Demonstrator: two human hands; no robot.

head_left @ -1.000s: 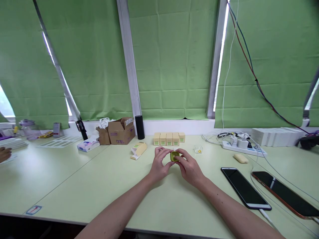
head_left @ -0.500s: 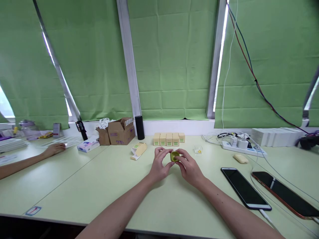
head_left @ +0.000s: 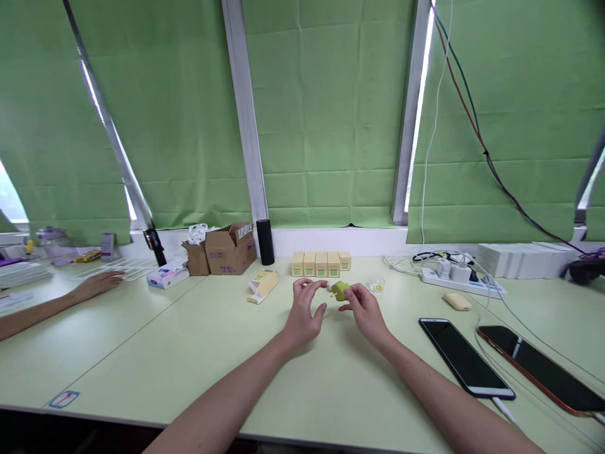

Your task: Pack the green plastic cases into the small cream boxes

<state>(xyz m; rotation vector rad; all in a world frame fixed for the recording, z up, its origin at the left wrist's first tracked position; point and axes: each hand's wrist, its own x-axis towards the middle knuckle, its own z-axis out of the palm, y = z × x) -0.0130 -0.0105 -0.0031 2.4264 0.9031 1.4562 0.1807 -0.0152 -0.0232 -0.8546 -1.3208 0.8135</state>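
Note:
Pinched between the thumb and fingers of my right hand [head_left: 367, 311] is a small green rounded piece [head_left: 339, 291], held tilted above the table; its exact kind does not show. To its left, my left hand [head_left: 305, 312] is open, thumb and fingers spread with nothing between them. Behind both hands stands a row of small tan boxes [head_left: 321, 265] with green labels. An opened tan carton [head_left: 263, 285] lies to the left of them. Off to the right is a small clear plastic piece [head_left: 376, 285] with something yellow in it.
Two phones [head_left: 466, 357] with charging cables lie at the right, near a cream oval object [head_left: 456, 301] and a white power strip [head_left: 463, 284]. Toward the back left stand a cardboard box [head_left: 231, 251] and a black cylinder [head_left: 265, 243]. Another person's hand [head_left: 97, 285] rests at far left.
My left hand has let go of the green piece and opened. My right hand has turned it over, so its hollow side no longer faces me. The other person's hand has shifted slightly.

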